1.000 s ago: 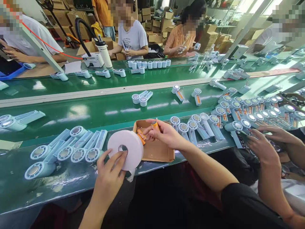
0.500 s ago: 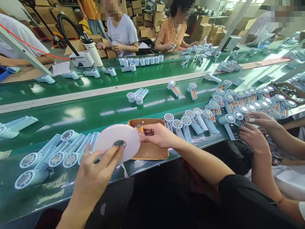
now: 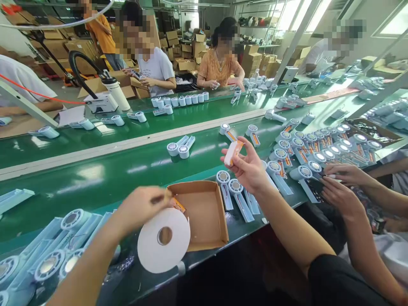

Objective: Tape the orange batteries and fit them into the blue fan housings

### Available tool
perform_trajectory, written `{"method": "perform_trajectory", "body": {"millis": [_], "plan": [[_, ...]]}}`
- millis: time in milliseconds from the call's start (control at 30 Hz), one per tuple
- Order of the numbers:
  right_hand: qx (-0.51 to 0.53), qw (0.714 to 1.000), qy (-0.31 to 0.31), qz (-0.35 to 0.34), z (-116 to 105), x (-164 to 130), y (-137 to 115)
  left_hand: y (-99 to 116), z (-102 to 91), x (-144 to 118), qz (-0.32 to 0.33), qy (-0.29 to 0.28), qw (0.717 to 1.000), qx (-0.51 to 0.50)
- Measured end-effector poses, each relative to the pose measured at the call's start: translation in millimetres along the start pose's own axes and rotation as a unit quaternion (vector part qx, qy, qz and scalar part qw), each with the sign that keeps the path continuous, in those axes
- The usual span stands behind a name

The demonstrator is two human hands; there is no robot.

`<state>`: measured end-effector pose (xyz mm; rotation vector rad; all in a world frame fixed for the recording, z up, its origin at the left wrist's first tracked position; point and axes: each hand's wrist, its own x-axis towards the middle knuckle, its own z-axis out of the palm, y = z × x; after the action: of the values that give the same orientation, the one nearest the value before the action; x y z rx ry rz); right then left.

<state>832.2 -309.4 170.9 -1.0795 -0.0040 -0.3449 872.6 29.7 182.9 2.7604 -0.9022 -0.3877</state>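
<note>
My right hand (image 3: 250, 170) is closed on an orange battery pack (image 3: 237, 149), held up over the bench with a white strip on the face toward me. My left hand (image 3: 140, 208) is smeared by motion, so I cannot make out its fingers. It hovers just above a wide roll of white tape (image 3: 164, 259). The roll leans against the left side of an open cardboard box (image 3: 207, 216). Inside the box's left corner, close to my left fingertips, lies another orange battery piece (image 3: 179, 205).
Pale blue handheld fan bodies (image 3: 236, 187) lie right of the box, and more (image 3: 47, 263) lie to the left. Beyond runs a green conveyor belt (image 3: 137, 163) carrying several fan bodies. A co-worker's hands (image 3: 342, 182) work at the right. Other people sit across the line.
My right hand has lifted the battery up and right, away from the tape roll. My left hand has come off the roll's centre, and the roll now rests against the box. The view has shifted.
</note>
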Motion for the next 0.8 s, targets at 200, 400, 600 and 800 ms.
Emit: {"method": "perform_trajectory", "body": {"millis": [200,400,600,800], "plan": [[-0.063,0.998,0.0,-0.009,-1.1,29.0,15.5,37.1,-14.6,224.1,-0.029,0.048,0.988,0.143],[-0.189,0.981,-0.043,-0.003,-49.5,47.7,-19.3,18.5,28.2,256.8,0.052,-0.042,0.977,0.204],[-0.354,0.921,-0.158,0.025,-41.6,100.6,27.3,8.6,28.8,261.8,0.096,-0.086,0.969,0.21],[-0.529,0.817,-0.231,0.007,-30.8,135.7,75.4,22.0,28.2,266.1,0.104,-0.085,0.962,0.237]]}}
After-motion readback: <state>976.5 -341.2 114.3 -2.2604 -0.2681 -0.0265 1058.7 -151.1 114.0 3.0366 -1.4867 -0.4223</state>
